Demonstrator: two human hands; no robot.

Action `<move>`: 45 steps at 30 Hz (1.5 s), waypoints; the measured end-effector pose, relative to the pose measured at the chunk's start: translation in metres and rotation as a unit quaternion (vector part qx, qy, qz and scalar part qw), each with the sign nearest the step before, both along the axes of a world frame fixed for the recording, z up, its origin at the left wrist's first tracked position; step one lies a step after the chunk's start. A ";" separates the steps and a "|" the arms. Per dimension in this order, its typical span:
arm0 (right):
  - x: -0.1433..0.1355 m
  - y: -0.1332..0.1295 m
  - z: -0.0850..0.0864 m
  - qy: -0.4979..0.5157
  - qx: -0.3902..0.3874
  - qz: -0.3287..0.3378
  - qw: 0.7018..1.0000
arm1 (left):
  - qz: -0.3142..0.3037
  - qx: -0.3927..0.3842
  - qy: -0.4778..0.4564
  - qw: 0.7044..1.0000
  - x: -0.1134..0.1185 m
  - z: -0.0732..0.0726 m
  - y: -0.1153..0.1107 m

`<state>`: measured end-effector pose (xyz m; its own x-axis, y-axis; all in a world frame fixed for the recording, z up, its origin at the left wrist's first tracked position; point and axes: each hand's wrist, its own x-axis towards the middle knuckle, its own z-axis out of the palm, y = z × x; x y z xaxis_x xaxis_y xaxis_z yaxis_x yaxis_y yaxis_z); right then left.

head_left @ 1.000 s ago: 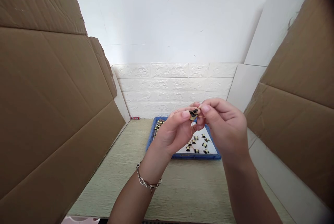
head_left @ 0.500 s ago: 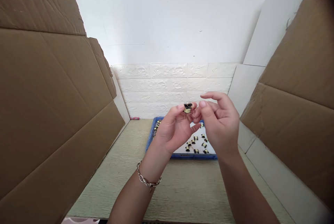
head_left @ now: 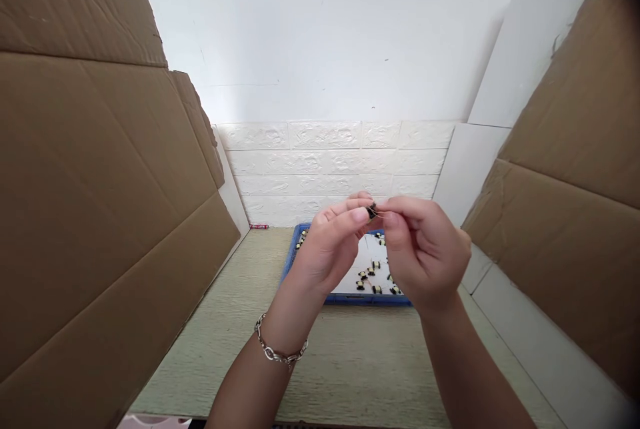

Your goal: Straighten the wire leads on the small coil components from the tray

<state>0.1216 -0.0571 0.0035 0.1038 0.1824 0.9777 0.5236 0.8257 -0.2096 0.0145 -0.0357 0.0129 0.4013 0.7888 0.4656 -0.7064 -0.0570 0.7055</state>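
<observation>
Between the thumb and fingers of my left hand (head_left: 333,242) is a small black transformer coil (head_left: 371,211), held above the tray, with thin copper-coloured wires sticking out to the right. My right hand (head_left: 425,249) pinches those wires (head_left: 381,214) between thumb and forefinger, close beside the coil. Most of the coil's yellow-wrapped body is hidden by my fingers. Below, several similar black and yellow coils (head_left: 376,264) lie scattered on a white surface inside a blue tray (head_left: 370,299).
Cardboard panels rise at the left (head_left: 100,182) and right (head_left: 565,182). A white brick-patterned wall (head_left: 325,162) closes the back. A small red tube-shaped object (head_left: 259,226) lies at the far left of the pale green tabletop (head_left: 360,355).
My left hand has turned the coil so that its wires point right. My right thumb and forefinger, apart before, have closed on the wires.
</observation>
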 end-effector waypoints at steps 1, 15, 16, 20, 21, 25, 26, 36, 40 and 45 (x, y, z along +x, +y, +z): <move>0.000 0.000 0.000 -0.002 0.008 -0.001 1.000 | 0.010 0.000 0.000 1.000 0.000 0.001 -0.001; 0.000 0.003 0.000 -0.013 0.076 -0.013 0.997 | 0.043 0.037 0.017 0.998 -0.002 0.002 -0.004; 0.000 0.003 0.000 -0.015 0.087 -0.016 0.996 | 0.046 0.039 0.019 0.998 -0.002 0.002 -0.004; 0.000 0.004 0.000 -0.017 0.098 -0.015 0.995 | 0.055 0.045 0.028 0.997 -0.002 0.001 -0.003; 0.000 0.004 0.000 -0.017 0.099 -0.013 0.995 | 0.055 0.045 0.030 0.997 -0.002 0.001 -0.003; 0.000 0.004 0.000 -0.018 0.105 -0.006 0.994 | 0.058 0.044 0.029 0.997 -0.002 0.002 -0.004; 0.001 0.004 0.000 -0.018 0.106 -0.005 0.994 | 0.058 0.044 0.028 0.997 -0.002 0.002 -0.004; 0.000 0.005 0.000 -0.018 0.102 -0.009 0.995 | 0.059 0.040 0.024 0.997 -0.001 0.001 -0.003; 0.000 0.005 0.001 -0.022 0.102 -0.007 0.995 | 0.051 0.038 0.019 0.998 -0.001 0.002 -0.003; 0.000 0.006 0.001 -0.021 0.106 -0.007 0.994 | 0.041 0.037 0.018 0.998 -0.001 0.001 -0.003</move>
<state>0.1214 -0.0513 0.0041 0.0630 -0.0286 0.9976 0.5393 0.8421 -0.0099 0.0138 -0.0391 0.0139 0.3540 0.7832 0.5111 -0.6717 -0.1673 0.7216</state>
